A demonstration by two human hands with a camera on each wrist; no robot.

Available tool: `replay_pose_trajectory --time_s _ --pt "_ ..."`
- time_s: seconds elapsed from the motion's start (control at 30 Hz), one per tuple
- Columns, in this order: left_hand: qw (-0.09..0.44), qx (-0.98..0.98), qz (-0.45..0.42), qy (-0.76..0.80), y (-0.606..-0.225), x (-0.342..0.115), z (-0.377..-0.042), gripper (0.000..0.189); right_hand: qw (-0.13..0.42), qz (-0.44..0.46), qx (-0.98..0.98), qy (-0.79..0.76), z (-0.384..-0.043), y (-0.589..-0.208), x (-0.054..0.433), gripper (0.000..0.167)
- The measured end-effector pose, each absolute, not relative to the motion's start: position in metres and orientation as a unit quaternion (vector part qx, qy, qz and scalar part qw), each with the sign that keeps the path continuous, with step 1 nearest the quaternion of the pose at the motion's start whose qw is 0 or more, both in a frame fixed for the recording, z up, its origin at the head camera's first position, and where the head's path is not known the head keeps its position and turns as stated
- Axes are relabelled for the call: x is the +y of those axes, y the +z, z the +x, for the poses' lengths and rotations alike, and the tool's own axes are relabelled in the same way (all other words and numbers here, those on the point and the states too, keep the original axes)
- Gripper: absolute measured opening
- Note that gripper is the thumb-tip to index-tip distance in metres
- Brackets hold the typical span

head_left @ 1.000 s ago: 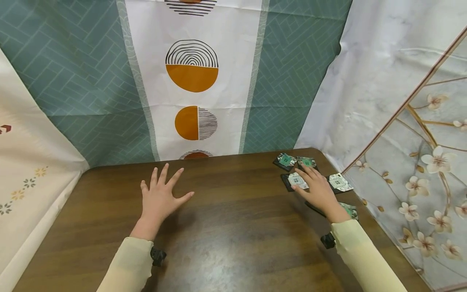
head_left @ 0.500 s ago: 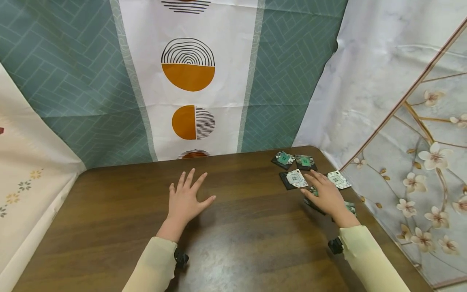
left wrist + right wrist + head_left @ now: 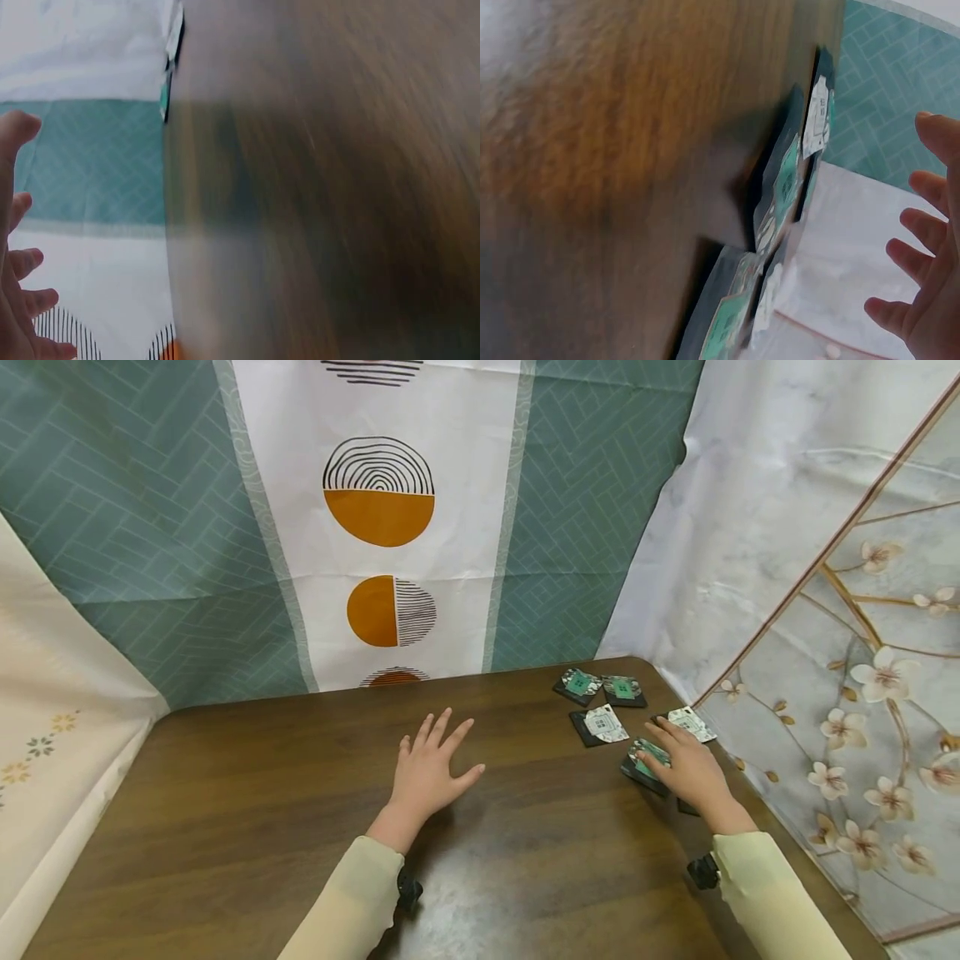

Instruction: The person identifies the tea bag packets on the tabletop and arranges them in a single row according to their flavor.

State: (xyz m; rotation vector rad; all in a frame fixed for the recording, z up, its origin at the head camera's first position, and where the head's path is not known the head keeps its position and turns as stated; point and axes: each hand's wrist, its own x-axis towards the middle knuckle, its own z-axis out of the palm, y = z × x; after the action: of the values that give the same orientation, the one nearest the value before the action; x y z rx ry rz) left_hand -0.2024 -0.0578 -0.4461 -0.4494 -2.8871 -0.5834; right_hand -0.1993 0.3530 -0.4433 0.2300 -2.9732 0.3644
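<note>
Over the middle of the wooden table, my left hand (image 3: 429, 772) has its fingers spread and holds nothing; its fingers also show at the left edge of the left wrist view. My right hand (image 3: 693, 770) is above the table's right side, fingers loosely extended and apart from the packets in the right wrist view. Closest to it lies a flat black packet with a green label (image 3: 643, 767). A white-labelled packet (image 3: 692, 723) sits just past its fingertips, another white-labelled packet (image 3: 600, 725) to the left. Part of one more dark packet (image 3: 686, 807) peeks out beneath the hand.
Two green-labelled packets, one on the left (image 3: 577, 686) and one on the right (image 3: 624, 691), lie near the table's far right corner. A patterned teal and white cloth (image 3: 382, 518) hangs behind the table (image 3: 247, 793). A floral curtain (image 3: 840, 777) borders the right side.
My left hand has travelled right across the table, fingers still spread. My right hand has shifted slightly right and nearer to me, uncovering the middle green-labelled packet. The head view has turned a little.
</note>
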Motion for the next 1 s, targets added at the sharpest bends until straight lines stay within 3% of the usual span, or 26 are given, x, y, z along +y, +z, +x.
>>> replay_pose_trajectory --time_s 1.0 --pt "-0.010 -0.952 -0.232 -0.199 -0.448 0.020 -0.233 0.068 0.050 0.108 -0.986 0.113 -0.188 -0.464 0.363 0.053"
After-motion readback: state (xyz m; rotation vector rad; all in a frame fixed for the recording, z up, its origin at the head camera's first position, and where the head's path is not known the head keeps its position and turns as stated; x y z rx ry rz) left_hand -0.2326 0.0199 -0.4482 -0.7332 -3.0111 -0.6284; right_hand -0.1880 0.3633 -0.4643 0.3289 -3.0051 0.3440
